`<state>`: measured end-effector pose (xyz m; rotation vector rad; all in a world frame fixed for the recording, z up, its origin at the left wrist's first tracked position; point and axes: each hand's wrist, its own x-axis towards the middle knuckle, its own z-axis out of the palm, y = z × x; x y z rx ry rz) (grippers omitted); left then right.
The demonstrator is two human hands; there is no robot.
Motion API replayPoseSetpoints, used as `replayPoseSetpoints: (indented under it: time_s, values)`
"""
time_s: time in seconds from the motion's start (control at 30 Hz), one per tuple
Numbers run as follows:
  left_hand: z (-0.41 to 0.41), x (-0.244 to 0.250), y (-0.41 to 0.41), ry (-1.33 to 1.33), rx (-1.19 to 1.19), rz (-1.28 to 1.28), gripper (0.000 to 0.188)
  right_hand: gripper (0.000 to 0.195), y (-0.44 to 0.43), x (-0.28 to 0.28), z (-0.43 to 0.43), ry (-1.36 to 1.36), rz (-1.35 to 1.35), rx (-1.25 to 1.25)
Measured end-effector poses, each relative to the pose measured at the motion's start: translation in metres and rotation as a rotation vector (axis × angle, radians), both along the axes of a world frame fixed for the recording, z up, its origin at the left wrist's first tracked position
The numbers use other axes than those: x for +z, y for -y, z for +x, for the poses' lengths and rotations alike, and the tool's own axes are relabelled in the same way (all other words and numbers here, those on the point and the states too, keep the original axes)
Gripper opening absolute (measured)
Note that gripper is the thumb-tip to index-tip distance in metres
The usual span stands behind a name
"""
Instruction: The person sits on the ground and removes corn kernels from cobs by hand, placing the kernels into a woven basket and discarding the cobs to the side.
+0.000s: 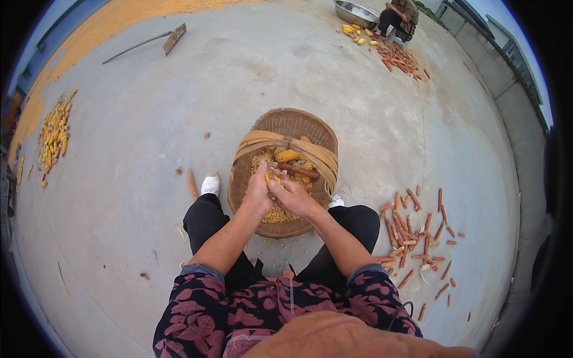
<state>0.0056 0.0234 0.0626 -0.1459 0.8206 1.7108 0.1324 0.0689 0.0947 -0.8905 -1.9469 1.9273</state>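
Note:
A woven bamboo basket (pixel 286 230) with a flat bamboo handle (pixel 264 138) stands between my feet. Yellow corn cobs (pixel 288 155), loose kernels (pixel 275 216) and a bare reddish cob (pixel 297 170) lie inside it. Over the basket, my left hand (pixel 258 190) and my right hand (pixel 292 195) are together, both closed around a partly shelled corn cob (pixel 271 177). Yellow kernels still sit on that cob; the fingers hide much of it.
Bare corncobs (pixel 405 230) lie scattered on the concrete at my right, and one cob (pixel 192 184) beside my left shoe. Unshelled corn (pixel 54 134) is piled far left. A wooden rake-like pusher (pixel 174 39) lies ahead. Another person (pixel 398 20) sits by a metal basin (pixel 356 14).

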Motion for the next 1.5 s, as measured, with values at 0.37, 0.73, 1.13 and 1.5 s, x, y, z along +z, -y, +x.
replayPoseSetpoints:
  time_s: [0.37,0.73,1.13,1.5]
  values:
    - [-0.001,-0.003,-0.004,-0.008,-0.014,0.083,0.044,0.05,-0.003,-0.022,-0.005,-0.065,0.215,-0.102]
    - [0.008,0.017,0.002,-0.141,-0.075,0.082,0.052,0.059,0.0,-0.003,-0.002,0.075,0.299,-0.099]
    - [0.027,0.028,0.004,-0.545,-0.121,0.178,0.042,0.059,-0.004,-0.015,-0.004,-0.023,0.34,-0.305]
    - [0.026,0.028,0.005,-0.47,-0.195,0.21,0.054,0.057,-0.022,-0.006,0.0,-0.051,0.143,-0.266]
